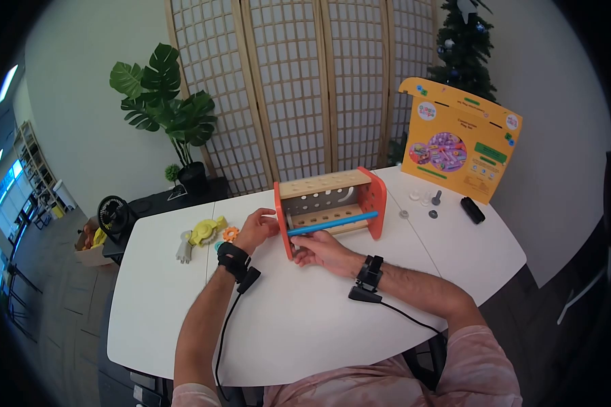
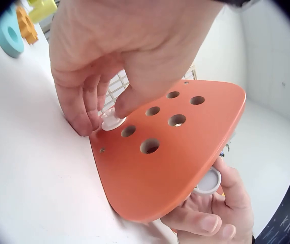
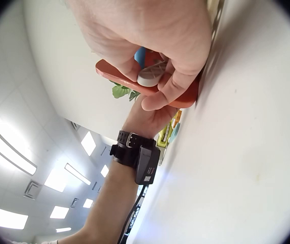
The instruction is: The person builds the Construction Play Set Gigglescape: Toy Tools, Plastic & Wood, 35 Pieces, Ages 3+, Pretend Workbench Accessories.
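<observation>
A wooden toy frame [image 1: 326,182] with two red-orange end panels stands on the table, a blue rod [image 1: 332,223] running along its front. At the outer face of the left panel [image 2: 170,152], the left hand [image 1: 256,230] pinches a whitish round piece [image 2: 113,120] between thumb and fingers, close to a lower hole. The right hand [image 1: 324,252] is at the inner side of that same panel, below the blue rod. In the right wrist view its thumb and fingers pinch a grey piece [image 3: 151,74], whose round end shows in the left wrist view.
Left of the frame lie a yellow-green toy [image 1: 204,232], a grey piece [image 1: 184,247], an orange gear [image 1: 231,234] and a teal ring [image 2: 9,34]. On the right are several small grey and clear pieces, a black object [image 1: 472,210] and an upright yellow box [image 1: 455,146].
</observation>
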`<state>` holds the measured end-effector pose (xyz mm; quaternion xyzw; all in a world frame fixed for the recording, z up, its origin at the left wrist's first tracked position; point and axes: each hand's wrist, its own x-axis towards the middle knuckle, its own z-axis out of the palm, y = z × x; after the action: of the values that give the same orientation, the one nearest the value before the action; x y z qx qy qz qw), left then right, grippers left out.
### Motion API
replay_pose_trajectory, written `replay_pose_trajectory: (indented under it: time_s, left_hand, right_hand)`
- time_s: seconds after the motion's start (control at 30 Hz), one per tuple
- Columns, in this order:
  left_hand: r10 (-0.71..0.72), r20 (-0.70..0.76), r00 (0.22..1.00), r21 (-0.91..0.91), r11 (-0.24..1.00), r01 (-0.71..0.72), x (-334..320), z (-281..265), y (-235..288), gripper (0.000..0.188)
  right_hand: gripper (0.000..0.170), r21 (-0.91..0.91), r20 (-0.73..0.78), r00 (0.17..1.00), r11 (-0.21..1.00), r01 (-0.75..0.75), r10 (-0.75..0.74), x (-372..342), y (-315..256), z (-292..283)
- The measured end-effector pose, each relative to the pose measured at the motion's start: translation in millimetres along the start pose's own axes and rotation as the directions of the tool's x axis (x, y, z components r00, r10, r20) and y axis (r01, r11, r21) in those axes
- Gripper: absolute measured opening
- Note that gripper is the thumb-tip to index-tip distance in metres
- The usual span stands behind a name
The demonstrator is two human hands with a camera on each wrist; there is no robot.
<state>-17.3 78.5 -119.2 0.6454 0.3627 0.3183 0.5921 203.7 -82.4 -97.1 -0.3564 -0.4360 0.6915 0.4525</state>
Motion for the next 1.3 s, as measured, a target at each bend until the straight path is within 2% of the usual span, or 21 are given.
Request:
replay_pose_trajectory:
  time_s: [0.13,0.2,0.23,0.3,0.33,0.4,0.5,0.63,0.7,0.77,0.83,0.9,0.93,0.97,1.03,1.17,1.23,1.27,1.3]
  left_hand:
    - [-0.07,0.03,0.997,0.028,0.997,0.069,5,0,1,0.028]
    - [0.021,0.032,0.999,0.136,0.99,-0.025,8,-3,-2,0.02]
    - [0.022,0.031,0.999,0.135,0.99,-0.026,11,-4,-6,0.02]
    - [0.093,-0.008,0.996,0.285,0.955,-0.087,17,-8,-15,0.02]
    - [0.094,-0.007,0.996,0.286,0.954,-0.088,16,-8,-16,0.02]
    - [0.204,-0.002,0.979,0.429,0.884,-0.183,15,-8,-16,0.02]
    - [0.206,-0.01,0.978,0.51,0.843,-0.172,6,-2,-1,0.02]
    - [0.192,-0.018,0.981,0.539,0.829,-0.152,7,-4,-5,0.019]
    - [0.358,0.004,0.934,0.593,0.751,-0.291,15,-12,-21,0.027]
    - [0.38,-0.05,0.924,0.553,0.78,-0.292,10,-8,-8,0.03]
    - [0.392,-0.107,0.914,0.509,0.811,-0.288,0,-1,7,0.034]
    - [0.395,-0.173,0.902,0.363,0.877,-0.315,-9,6,26,0.04]
    - [0.326,-0.178,0.928,0.326,0.91,-0.257,-17,9,40,0.044]
    - [0.324,-0.182,0.928,0.323,0.911,-0.255,-23,12,51,0.044]
    - [0.263,-0.188,0.946,0.198,0.954,-0.226,-35,18,70,0.047]
    - [0.205,-0.135,0.969,0.208,0.962,-0.175,-55,14,90,0.051]
    - [0.191,-0.135,0.972,0.208,0.965,-0.161,-61,11,94,0.052]
    - [0.182,-0.146,0.973,0.217,0.965,-0.148,-63,10,94,0.052]
    - [0.173,-0.156,0.973,0.225,0.965,-0.135,-64,8,94,0.052]
  right_hand:
    - [0.03,-0.004,-0.001,1.0,1.0,-0.003,0.003,-2,-2,1]
    - [0.03,-0.002,0.002,1.0,1.0,-0.004,0.004,-1,-1,1]
    - [0.031,0.0,0.005,1.0,1.0,-0.004,0.004,-1,-1,1]
    - [0.031,0.002,0.005,1.0,1.0,-0.009,0.009,1,-1,0]
    - [0.031,0.005,0.005,1.0,1.0,-0.013,0.013,1,-1,0]
    - [0.031,0.005,0.0,1.0,1.0,-0.009,0.009,0,-1,0]
    - [0.031,0.0,-0.003,1.0,1.0,-0.012,0.012,-2,-3,2]
    - [0.032,-0.007,0.008,1.0,1.0,-0.03,0.03,-3,-2,0]
    - [0.031,-0.019,0.004,0.999,0.999,-0.037,0.037,-11,-4,5]
    - [0.03,-0.032,0.001,0.999,0.998,-0.047,0.048,-25,-9,12]
    - [0.041,-0.13,-0.005,0.994,0.986,-0.106,0.106,-46,-15,19]
    - [0.047,-0.131,-0.02,0.99,0.981,-0.144,0.143,-65,-21,21]
    - [0.053,-0.133,-0.035,0.984,0.975,-0.176,0.173,-74,-25,19]
    - [0.053,-0.135,-0.035,0.984,0.974,-0.18,0.177,-83,-29,16]
    - [0.055,-0.185,0.101,0.965,0.958,-0.22,0.241,-100,-40,6]
    - [0.05,-0.221,0.187,0.935,0.941,-0.257,0.3,-140,-61,-4]
    - [0.045,-0.311,0.139,0.974,0.941,-0.131,0.181,-165,-76,-2]
    - [0.044,-0.274,0.157,0.983,0.96,-0.05,0.096,-174,-80,-8]
    - [0.044,-0.27,0.156,0.982,0.961,-0.058,0.103,-184,-85,-16]
